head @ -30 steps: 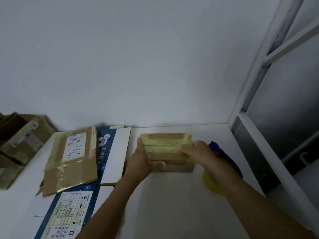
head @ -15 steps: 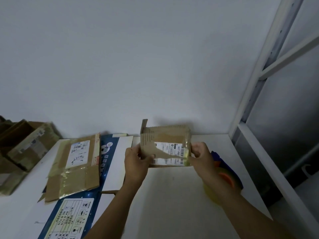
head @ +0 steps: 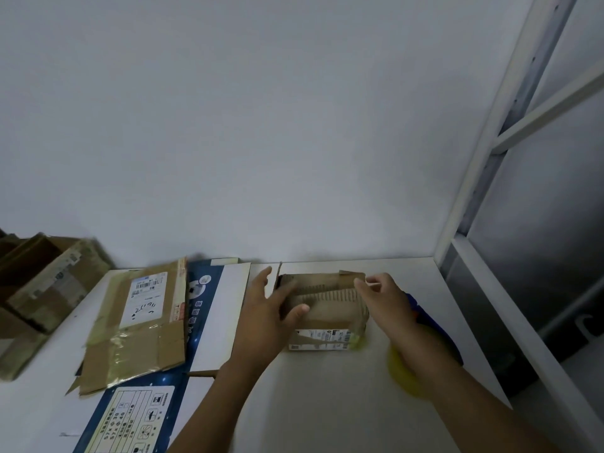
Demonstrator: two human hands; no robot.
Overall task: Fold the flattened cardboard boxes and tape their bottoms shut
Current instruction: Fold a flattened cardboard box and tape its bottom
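Note:
A small brown cardboard box (head: 330,313) with a white label on its front stands on the white table (head: 327,403), its flaps on top. My left hand (head: 263,313) holds its left end, the thumb lying across the top and the fingers stretched past the left flap. At the box's upper right edge, my right hand (head: 382,297) pinches a flap with curled fingers. A blue tape dispenser (head: 414,307) with a yellow roll (head: 403,376) lies partly hidden behind my right forearm.
A flattened brown box (head: 137,325) with yellowed tape lies on a flat blue and white carton (head: 215,322) to the left. Several folded boxes (head: 42,289) are piled at the far left. A white shelf frame (head: 474,191) borders the table's right edge.
The small box was lifted off the table and turned with its label towards me. Now it is back down on the table, flaps up, with both hands still on its ends.

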